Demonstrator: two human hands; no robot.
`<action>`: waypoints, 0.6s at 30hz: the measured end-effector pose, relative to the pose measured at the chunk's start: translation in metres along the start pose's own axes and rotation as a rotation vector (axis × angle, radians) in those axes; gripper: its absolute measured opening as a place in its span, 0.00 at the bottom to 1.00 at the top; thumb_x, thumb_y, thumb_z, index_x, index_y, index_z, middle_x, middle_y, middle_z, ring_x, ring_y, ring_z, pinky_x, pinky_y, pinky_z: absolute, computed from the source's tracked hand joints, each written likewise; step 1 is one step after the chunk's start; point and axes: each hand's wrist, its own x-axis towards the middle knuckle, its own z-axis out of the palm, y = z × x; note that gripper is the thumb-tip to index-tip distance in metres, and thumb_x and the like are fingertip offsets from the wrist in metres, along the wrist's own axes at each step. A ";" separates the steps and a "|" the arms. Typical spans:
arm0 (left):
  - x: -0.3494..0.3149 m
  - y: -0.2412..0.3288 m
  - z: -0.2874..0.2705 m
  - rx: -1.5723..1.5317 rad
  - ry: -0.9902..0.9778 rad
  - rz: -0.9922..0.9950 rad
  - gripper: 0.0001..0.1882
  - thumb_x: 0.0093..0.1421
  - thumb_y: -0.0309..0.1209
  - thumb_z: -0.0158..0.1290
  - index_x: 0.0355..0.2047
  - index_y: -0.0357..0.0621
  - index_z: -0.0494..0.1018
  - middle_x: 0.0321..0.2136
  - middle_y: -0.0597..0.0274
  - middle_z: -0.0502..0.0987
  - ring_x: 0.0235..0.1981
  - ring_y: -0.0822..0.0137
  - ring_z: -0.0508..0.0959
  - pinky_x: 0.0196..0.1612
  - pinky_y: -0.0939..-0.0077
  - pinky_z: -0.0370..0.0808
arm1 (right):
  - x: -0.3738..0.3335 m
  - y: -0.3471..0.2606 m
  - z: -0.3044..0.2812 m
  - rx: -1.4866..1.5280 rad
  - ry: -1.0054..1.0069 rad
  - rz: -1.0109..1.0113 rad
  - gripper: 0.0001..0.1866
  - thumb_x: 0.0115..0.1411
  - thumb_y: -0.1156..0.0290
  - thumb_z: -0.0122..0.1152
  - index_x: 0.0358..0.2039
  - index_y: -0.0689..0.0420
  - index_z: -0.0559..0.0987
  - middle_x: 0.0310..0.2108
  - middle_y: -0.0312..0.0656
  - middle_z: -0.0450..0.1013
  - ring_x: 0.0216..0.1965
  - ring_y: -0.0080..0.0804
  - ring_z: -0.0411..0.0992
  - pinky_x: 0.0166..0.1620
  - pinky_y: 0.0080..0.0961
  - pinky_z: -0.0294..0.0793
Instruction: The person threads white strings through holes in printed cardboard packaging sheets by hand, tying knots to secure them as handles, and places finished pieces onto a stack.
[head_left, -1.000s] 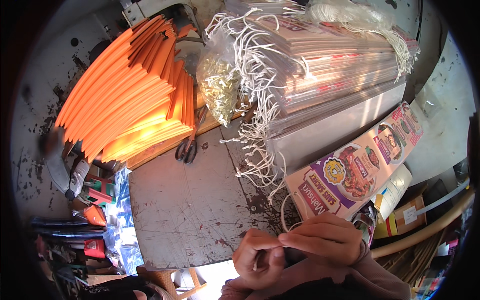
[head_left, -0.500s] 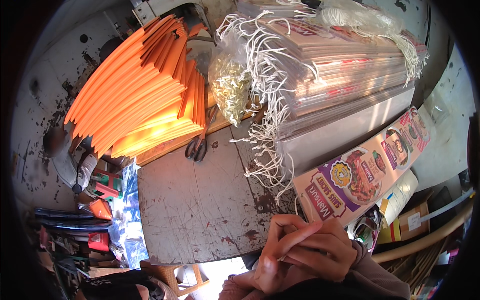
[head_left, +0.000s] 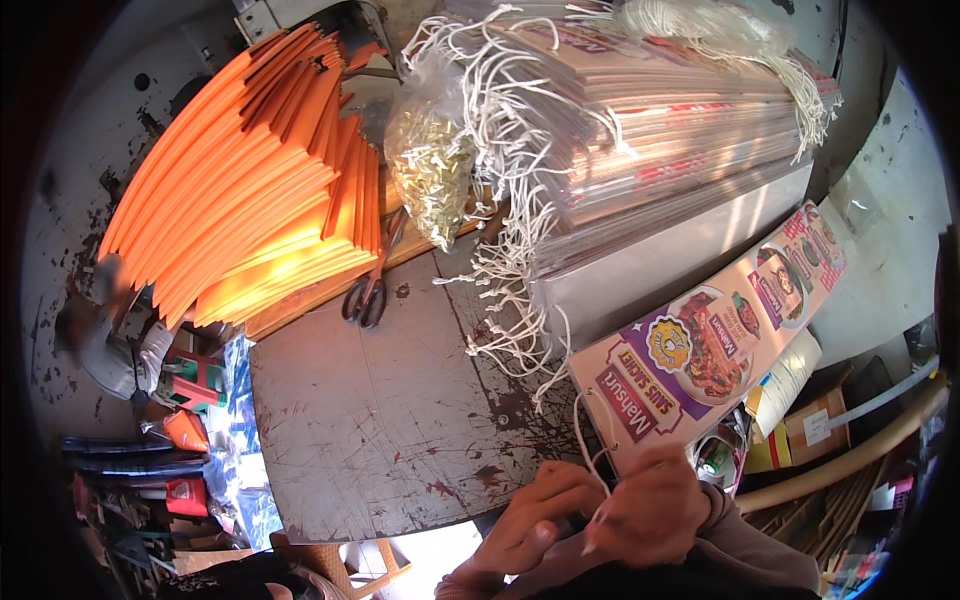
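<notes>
Both my hands are close together at the table's near edge, by the lower end of a long printed card sign (head_left: pixel 640 395). A white cord (head_left: pixel 580 425) loops from that end down between them. My right hand (head_left: pixel 652 508), smeared by motion, is closed on the cord, a short piece showing below its fingers. My left hand (head_left: pixel 540 515) has its fingers curled against the cord, thumb lower; its grip is partly hidden. Beyond the sign lies a thick stack of similar signs in clear plastic (head_left: pixel 680 150), with many knotted white cords (head_left: pixel 510 150) hanging off its left side.
Folded orange sheets (head_left: pixel 250 190) fan out at the far left on a wooden board. Dark-handled scissors (head_left: pixel 365 300) and a clear bag of small gold-coloured pieces (head_left: pixel 430 165) lie between them and the stack. The scratched grey table (head_left: pixel 370 430) spans the middle. A cardboard box (head_left: pixel 815 430) stands right.
My hands, clasped with fingers interlaced before, have drawn slightly apart, and the cord now shows between them. The view has shifted slightly, moving the scene left.
</notes>
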 end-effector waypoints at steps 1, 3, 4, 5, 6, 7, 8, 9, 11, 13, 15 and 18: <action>0.002 0.002 0.007 -0.009 -0.013 0.000 0.34 0.58 0.56 0.31 0.35 0.34 0.68 0.35 0.55 0.69 0.38 0.66 0.67 0.44 0.73 0.61 | -0.003 -0.001 -0.003 0.027 -0.149 -0.136 0.12 0.39 0.69 0.62 0.29 0.46 0.77 0.29 0.32 0.71 0.29 0.23 0.68 0.35 0.23 0.68; -0.007 0.017 0.023 -0.452 0.268 -0.272 0.27 0.60 0.50 0.33 0.34 0.34 0.68 0.33 0.52 0.68 0.36 0.62 0.68 0.40 0.73 0.62 | -0.009 -0.004 0.007 -0.020 -0.081 -0.207 0.10 0.41 0.69 0.61 0.29 0.47 0.76 0.33 0.33 0.71 0.33 0.26 0.69 0.40 0.25 0.69; -0.009 0.005 0.019 -0.458 0.255 -0.276 0.27 0.60 0.50 0.33 0.34 0.34 0.68 0.33 0.52 0.68 0.36 0.62 0.68 0.40 0.73 0.62 | -0.010 -0.001 0.009 0.042 -0.120 -0.160 0.09 0.43 0.69 0.60 0.28 0.48 0.76 0.35 0.34 0.71 0.36 0.28 0.70 0.41 0.26 0.70; -0.009 -0.011 0.011 -0.592 0.249 -0.160 0.23 0.60 0.45 0.37 0.33 0.35 0.68 0.31 0.52 0.68 0.35 0.59 0.69 0.39 0.72 0.63 | -0.012 0.001 0.011 0.113 -0.156 -0.115 0.07 0.45 0.69 0.59 0.28 0.49 0.75 0.37 0.36 0.71 0.39 0.30 0.70 0.43 0.27 0.70; -0.011 -0.016 0.010 -0.660 0.245 -0.103 0.20 0.59 0.43 0.39 0.32 0.35 0.67 0.31 0.51 0.68 0.35 0.58 0.69 0.39 0.71 0.64 | -0.016 0.004 0.011 0.247 -0.117 0.000 0.05 0.47 0.73 0.58 0.26 0.54 0.74 0.39 0.41 0.71 0.41 0.35 0.71 0.42 0.29 0.71; -0.010 -0.016 0.007 -0.724 0.249 -0.046 0.18 0.59 0.41 0.41 0.31 0.35 0.67 0.30 0.51 0.68 0.34 0.57 0.69 0.38 0.71 0.64 | -0.013 0.006 0.013 0.256 -0.117 0.002 0.05 0.47 0.73 0.58 0.26 0.54 0.74 0.39 0.41 0.71 0.41 0.35 0.71 0.42 0.29 0.71; -0.011 -0.009 0.010 -0.200 0.293 -0.108 0.12 0.56 0.35 0.44 0.31 0.36 0.67 0.29 0.51 0.68 0.33 0.57 0.70 0.36 0.71 0.64 | -0.007 0.007 0.015 0.312 -0.048 0.138 0.05 0.46 0.76 0.58 0.26 0.57 0.73 0.39 0.43 0.71 0.40 0.36 0.71 0.41 0.29 0.71; -0.009 -0.002 0.014 0.324 0.321 -0.167 0.07 0.53 0.28 0.47 0.30 0.36 0.67 0.29 0.51 0.68 0.32 0.57 0.71 0.34 0.71 0.64 | -0.003 0.010 0.018 0.366 0.021 0.275 0.06 0.45 0.79 0.59 0.26 0.59 0.73 0.39 0.45 0.70 0.40 0.38 0.71 0.40 0.29 0.71; -0.004 0.007 0.019 0.539 0.329 -0.056 0.07 0.48 0.23 0.51 0.30 0.38 0.68 0.28 0.55 0.71 0.28 0.61 0.72 0.31 0.72 0.64 | -0.001 0.008 0.019 0.371 0.040 0.295 0.08 0.43 0.82 0.60 0.25 0.62 0.71 0.36 0.48 0.71 0.35 0.39 0.72 0.36 0.29 0.72; 0.002 0.010 0.016 0.902 0.407 0.162 0.09 0.47 0.24 0.52 0.31 0.39 0.69 0.28 0.61 0.72 0.27 0.66 0.72 0.30 0.72 0.63 | -0.005 0.009 0.019 0.389 0.033 0.402 0.04 0.48 0.78 0.57 0.25 0.59 0.71 0.32 0.48 0.72 0.28 0.35 0.71 0.30 0.25 0.71; 0.004 0.002 0.014 0.950 0.480 0.219 0.11 0.46 0.26 0.56 0.32 0.41 0.70 0.29 0.65 0.73 0.27 0.69 0.72 0.31 0.72 0.64 | -0.003 0.010 0.016 0.403 0.017 0.456 0.05 0.48 0.78 0.57 0.26 0.59 0.71 0.32 0.48 0.72 0.27 0.34 0.71 0.29 0.24 0.71; 0.003 -0.004 0.010 0.984 0.531 0.322 0.12 0.45 0.27 0.57 0.33 0.45 0.72 0.30 0.67 0.73 0.28 0.70 0.72 0.35 0.73 0.65 | -0.002 0.017 0.014 0.453 -0.021 0.539 0.07 0.47 0.78 0.60 0.28 0.60 0.72 0.30 0.45 0.71 0.26 0.32 0.71 0.28 0.22 0.70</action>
